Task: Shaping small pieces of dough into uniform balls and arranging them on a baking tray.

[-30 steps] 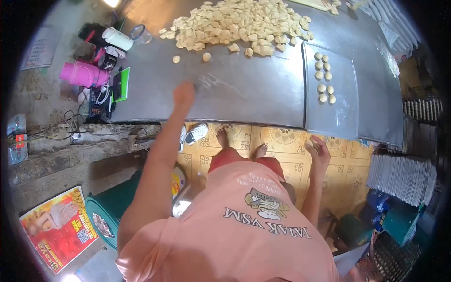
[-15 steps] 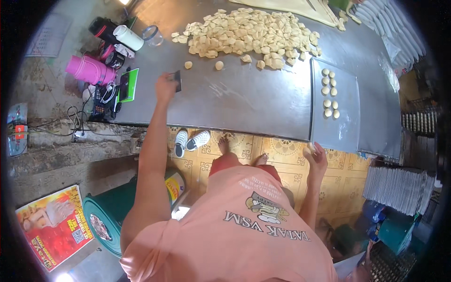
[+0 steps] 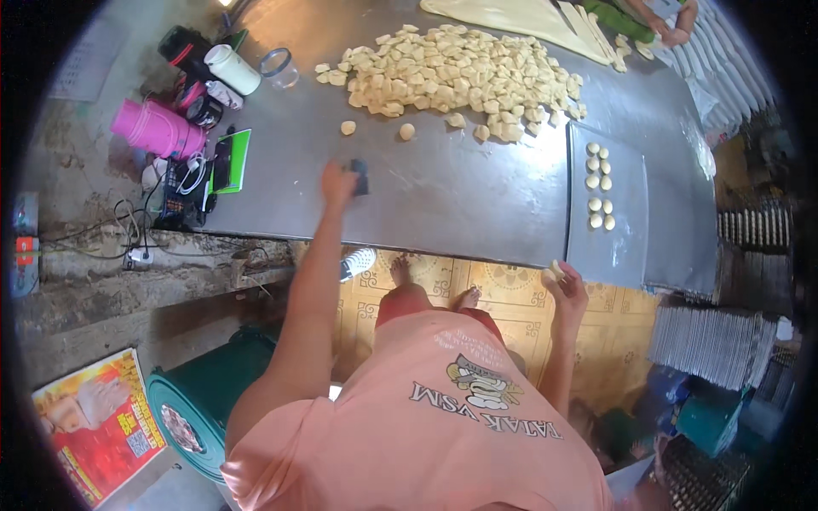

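My left hand (image 3: 336, 183), blurred a little, grips a dark flat dough scraper (image 3: 360, 177) over the left part of the metal table (image 3: 426, 200). In my right hand (image 3: 569, 289) a small pale dough ball (image 3: 554, 272) is held by the fingers, just off the table's near edge. Beyond the hands lies a large heap of cut dough pieces (image 3: 460, 72). Two single dough pieces, one of them a round piece (image 3: 406, 132), sit apart in front of the heap. Several dough balls (image 3: 593, 181) stand in two columns on a flat tray (image 3: 628, 230) at the right.
At the far right, another person's hand (image 3: 677, 36) is near a sheet of dough (image 3: 503, 19) and cut strips. A pink jug (image 3: 158, 129), a white bottle (image 3: 233, 70) and a clear cup (image 3: 279, 68) line the left side. Stacked trays (image 3: 707, 341) stand lower right; a green lidded bin (image 3: 204, 400) lower left.
My left hand has moved right and nearer to me with the scraper. My right hand stays near the table edge with the dough ball. The view has shifted slightly.
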Tool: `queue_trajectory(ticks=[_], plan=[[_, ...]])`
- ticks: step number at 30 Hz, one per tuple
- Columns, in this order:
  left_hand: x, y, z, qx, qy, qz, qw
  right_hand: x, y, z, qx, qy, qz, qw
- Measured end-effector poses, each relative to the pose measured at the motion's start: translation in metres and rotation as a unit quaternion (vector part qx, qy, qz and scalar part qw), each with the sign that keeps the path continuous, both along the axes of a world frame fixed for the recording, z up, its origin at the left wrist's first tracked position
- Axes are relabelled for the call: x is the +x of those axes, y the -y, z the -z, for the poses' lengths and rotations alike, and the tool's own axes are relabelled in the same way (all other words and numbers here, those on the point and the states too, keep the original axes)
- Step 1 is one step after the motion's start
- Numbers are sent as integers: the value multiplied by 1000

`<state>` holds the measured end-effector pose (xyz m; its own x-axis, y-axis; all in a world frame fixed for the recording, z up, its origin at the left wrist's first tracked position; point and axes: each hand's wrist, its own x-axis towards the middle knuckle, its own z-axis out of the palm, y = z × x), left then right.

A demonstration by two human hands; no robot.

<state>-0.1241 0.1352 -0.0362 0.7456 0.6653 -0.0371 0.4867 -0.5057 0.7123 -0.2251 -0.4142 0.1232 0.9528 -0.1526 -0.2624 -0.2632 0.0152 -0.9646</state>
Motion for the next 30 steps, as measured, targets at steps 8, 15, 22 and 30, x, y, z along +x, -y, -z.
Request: queue_trajectory(ticks=[8, 15, 22, 30], plan=[[102, 98, -10, -36, -104, 173, 979, -32, 20, -3, -12, -12, 60, 998], [176, 118, 12, -130, -86, 148, 977, -73, 60, -6, -41, -46, 147, 987], [164, 236, -16, -112, -69, 240, 962, -84, 77, 0, -7, -31, 195, 980], [234, 335, -23, 43, -90, 296, 950, -96, 96, -5, -39, -36, 220, 974]])
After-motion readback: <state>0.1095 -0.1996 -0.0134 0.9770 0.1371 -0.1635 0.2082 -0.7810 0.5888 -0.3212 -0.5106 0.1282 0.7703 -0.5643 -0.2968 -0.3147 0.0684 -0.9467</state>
